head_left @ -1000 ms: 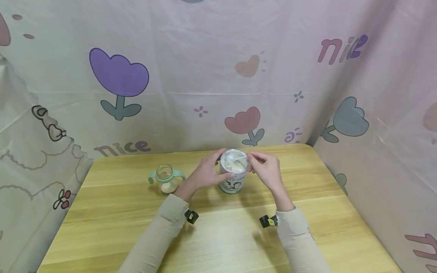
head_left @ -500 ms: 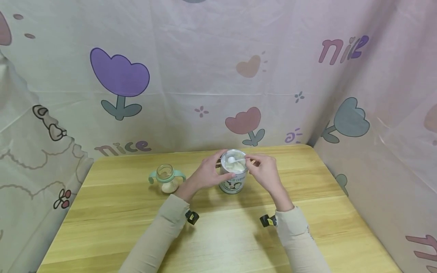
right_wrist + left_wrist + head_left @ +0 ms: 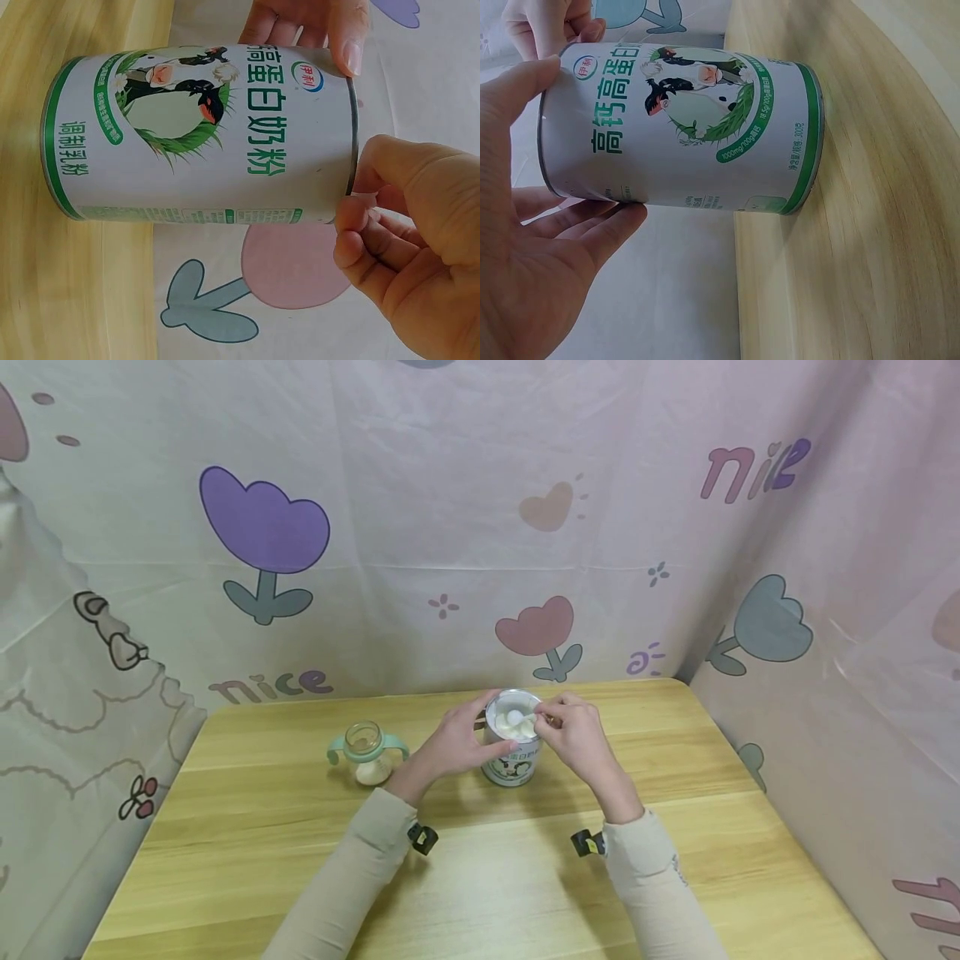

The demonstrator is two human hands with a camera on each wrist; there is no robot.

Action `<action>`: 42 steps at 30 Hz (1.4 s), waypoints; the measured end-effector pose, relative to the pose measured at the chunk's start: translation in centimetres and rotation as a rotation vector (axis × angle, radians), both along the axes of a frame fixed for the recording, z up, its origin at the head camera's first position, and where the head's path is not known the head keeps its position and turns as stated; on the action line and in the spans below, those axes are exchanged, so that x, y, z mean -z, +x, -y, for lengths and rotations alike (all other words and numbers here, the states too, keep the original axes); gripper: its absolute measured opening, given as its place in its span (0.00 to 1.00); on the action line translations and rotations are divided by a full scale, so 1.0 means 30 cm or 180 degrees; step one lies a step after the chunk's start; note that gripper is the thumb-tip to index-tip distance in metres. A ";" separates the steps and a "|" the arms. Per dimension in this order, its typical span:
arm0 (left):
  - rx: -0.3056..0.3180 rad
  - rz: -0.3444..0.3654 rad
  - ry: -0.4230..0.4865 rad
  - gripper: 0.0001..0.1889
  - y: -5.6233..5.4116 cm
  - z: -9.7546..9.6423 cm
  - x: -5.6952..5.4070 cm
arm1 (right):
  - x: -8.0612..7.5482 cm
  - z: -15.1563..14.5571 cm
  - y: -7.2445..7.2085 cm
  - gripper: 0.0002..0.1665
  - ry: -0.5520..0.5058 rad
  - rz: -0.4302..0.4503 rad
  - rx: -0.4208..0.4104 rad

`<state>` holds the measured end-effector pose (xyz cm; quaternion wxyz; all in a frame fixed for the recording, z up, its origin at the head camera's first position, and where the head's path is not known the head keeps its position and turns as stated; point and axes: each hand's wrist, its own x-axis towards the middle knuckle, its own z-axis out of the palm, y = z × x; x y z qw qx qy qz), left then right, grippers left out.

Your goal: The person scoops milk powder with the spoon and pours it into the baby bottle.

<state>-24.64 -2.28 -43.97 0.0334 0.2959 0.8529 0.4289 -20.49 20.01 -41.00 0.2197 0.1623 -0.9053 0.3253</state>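
In the head view, the left hand (image 3: 459, 739) holds the white can (image 3: 512, 766) that stands on the wooden table (image 3: 495, 881), and the right hand (image 3: 577, 735) pinches a little white spoon (image 3: 515, 717), its round end inside the can. The left wrist view shows the left hand curved wide around the can. In the right wrist view, the right hand's bent fingers are close together by its top.
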 end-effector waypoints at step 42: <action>0.0000 -0.0087 -0.0063 0.50 -0.003 0.002 0.009 | -0.037 0.002 0.020 0.09 0.0546 0.0159 -0.0127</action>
